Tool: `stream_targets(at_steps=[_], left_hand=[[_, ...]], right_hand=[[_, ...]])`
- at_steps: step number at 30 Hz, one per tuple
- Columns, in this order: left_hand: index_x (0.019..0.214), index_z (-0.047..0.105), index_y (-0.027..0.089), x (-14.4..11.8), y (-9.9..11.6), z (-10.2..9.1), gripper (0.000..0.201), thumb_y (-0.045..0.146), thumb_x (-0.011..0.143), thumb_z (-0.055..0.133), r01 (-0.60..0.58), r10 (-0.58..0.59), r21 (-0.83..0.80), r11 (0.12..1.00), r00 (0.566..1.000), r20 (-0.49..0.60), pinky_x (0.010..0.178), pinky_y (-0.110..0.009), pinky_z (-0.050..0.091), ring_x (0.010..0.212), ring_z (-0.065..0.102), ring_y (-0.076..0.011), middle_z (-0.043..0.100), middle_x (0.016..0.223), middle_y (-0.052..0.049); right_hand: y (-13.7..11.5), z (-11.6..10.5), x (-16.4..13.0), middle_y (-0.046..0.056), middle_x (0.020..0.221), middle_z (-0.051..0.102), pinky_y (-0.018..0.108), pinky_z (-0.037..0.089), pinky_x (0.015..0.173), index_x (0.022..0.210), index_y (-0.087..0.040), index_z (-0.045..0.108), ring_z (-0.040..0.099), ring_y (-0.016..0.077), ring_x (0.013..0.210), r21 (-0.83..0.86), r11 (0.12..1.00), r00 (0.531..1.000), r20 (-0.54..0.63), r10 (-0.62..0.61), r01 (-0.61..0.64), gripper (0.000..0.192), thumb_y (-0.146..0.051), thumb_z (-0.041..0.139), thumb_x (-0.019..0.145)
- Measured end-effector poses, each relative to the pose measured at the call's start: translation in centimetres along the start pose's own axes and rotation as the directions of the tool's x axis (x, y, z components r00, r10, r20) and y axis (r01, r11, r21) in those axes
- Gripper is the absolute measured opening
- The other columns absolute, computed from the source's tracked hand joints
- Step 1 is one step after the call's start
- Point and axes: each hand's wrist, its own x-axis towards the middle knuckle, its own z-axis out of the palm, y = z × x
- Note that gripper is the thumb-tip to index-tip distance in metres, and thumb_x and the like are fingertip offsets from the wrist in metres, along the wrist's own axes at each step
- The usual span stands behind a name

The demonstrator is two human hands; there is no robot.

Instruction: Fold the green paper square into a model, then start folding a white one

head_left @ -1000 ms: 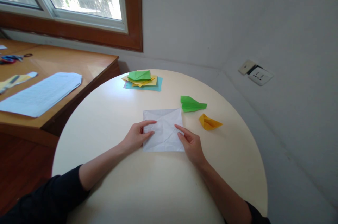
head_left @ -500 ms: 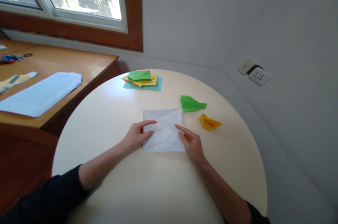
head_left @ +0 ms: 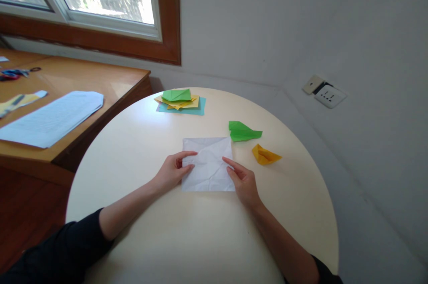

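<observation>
Head view: white paper (head_left: 207,164), creased, lies flat on the round worktop (head_left: 167,230). Left hand (head_left: 174,170) at its left edge, fingers (head_left: 189,154) loosely spread, tips on the sheet. Right hand (head_left: 243,180) at the right edge, fingers (head_left: 230,164) extended, pressing the sheet; neither grips. Green folded paper (head_left: 242,131) just beyond.

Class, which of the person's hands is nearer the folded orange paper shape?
Right hand, just left of the folded orange paper shape; left hand lies farther, beyond the white paper.
</observation>
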Motion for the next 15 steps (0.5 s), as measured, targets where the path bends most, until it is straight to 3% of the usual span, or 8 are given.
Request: stream_targets(at_steps=[5, 11, 15], left_hand=[[0.103, 0.058, 0.013, 0.0, 0.4, 0.1, 0.048, 0.033, 0.062, 0.072, 0.027, -0.021, -0.158, 0.987, 0.999, 0.039, 0.059, -0.024, 0.044, 0.07, 0.058, -0.0153, 0.063, 0.077, -0.003], [0.129, 0.036, 0.02, -0.3, 1.3, -0.1, 0.074, 0.034, 0.066, 0.071, 0.058, -0.05, -0.256, 0.965, 0.998, 0.038, 0.06, -0.024, 0.046, 0.072, 0.061, -0.0161, 0.064, 0.082, -0.003], [0.135, 0.029, 0.026, -0.2, 1.2, -0.4, 0.078, 0.033, 0.068, 0.069, 0.063, -0.063, -0.272, 0.96, 0.998, 0.009, 0.061, -0.021, 0.045, 0.071, 0.06, -0.013, 0.063, 0.083, 0.0]], right_hand=[[0.0, 0.0, 0.1, 0.006, 0.099, 0.07, 0.038, 0.05, 0.08, 0.103, -0.017, 0.068, 0.06, 0.0269, 0.101, 0.003, 1.0, 1.0, -0.017, 0.014, -0.014, 0.037, -0.033, 0.054, 0.072], [0.1, -0.1, 0.0, 0.005, 0.092, 0.072, 0.036, 0.052, 0.074, 0.109, -0.017, 0.065, 0.062, 0.0256, 0.095, 0.081, 0.995, 0.998, -0.016, 0.063, -0.061, 0.041, -0.033, 0.056, 0.073], [0.3, -0.1, 0.0, 0.007, 0.107, 0.067, 0.036, 0.051, 0.079, 0.116, -0.017, 0.06, 0.059, 0.0258, 0.101, 0.154, 0.987, 0.999, -0.011, 0.052, -0.05, 0.048, -0.034, 0.058, 0.072]])
